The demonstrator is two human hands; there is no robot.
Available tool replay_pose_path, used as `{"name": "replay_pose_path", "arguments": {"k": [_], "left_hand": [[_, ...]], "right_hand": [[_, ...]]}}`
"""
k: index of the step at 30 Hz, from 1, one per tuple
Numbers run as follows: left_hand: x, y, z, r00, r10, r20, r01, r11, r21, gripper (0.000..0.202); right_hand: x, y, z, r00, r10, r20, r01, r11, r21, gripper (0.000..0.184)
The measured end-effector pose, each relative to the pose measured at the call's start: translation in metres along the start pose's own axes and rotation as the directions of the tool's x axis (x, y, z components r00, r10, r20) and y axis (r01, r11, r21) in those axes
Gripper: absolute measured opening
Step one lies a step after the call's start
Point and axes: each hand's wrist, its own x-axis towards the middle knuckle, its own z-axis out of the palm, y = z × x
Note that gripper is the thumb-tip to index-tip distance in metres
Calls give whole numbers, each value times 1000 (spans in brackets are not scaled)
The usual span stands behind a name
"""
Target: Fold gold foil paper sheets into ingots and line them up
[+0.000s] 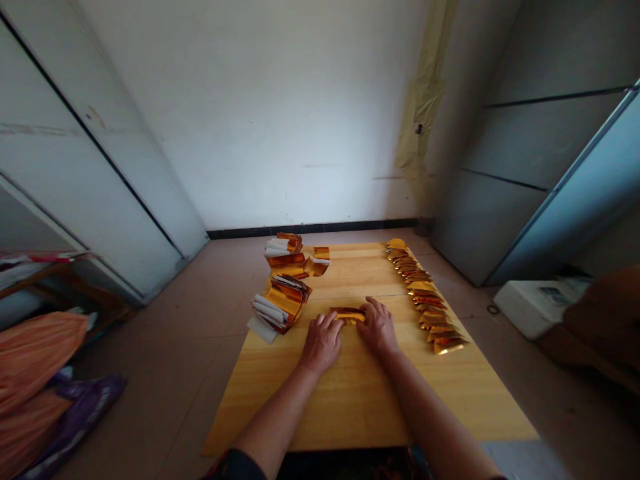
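Observation:
A folded sheet of gold foil paper (pixel 350 316) lies near the middle of the wooden table (pixel 350 393). At its left end, the fingers of my left hand (pixel 323 339) are closed on it. The fingertips of my right hand (pixel 379 325) grip the opposite end. Curled stacks of gold foil paper (pixel 287 297) with pale undersides lie to the left, past my left hand. Along the right edge runs a row of folded gold paper pieces (pixel 425 300), overlapping one another.
Behind the table stands a white wall (pixel 300 133). A grey cabinet (pixel 525 147) is at the right, with a white box (pixel 530 307) on the floor before it. Orange cloth (pixel 40 353) and a purple bag (pixel 80 420) are at the left.

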Motion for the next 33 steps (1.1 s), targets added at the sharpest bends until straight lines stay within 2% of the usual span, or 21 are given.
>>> {"name": "replay_pose_path", "arguments": {"k": [6, 11, 16, 27, 33], "left_hand": [[0, -4, 8, 999, 33, -42, -37, 995, -94, 49], [-3, -3, 8, 997, 45, -68, -50, 997, -61, 44], [-5, -3, 5, 993, 86, -86, -89, 996, -31, 39], [-6, 1, -7, 994, 99, -34, -98, 994, 48, 18], [-5, 1, -8, 992, 113, -57, -111, 993, 34, 16]], "right_hand": [[-1, -1, -2, 1000, 0, -19, 1, 999, 41, 34], [-1, 0, -4, 1000, -13, -22, 15, 995, 94, 46], [-2, 1, -9, 999, -50, 19, 47, 990, 135, 49], [-2, 4, -10, 995, -91, 43, 84, 986, 146, 26], [-1, 3, -3, 996, -81, 31, 79, 995, 53, 18]]}}
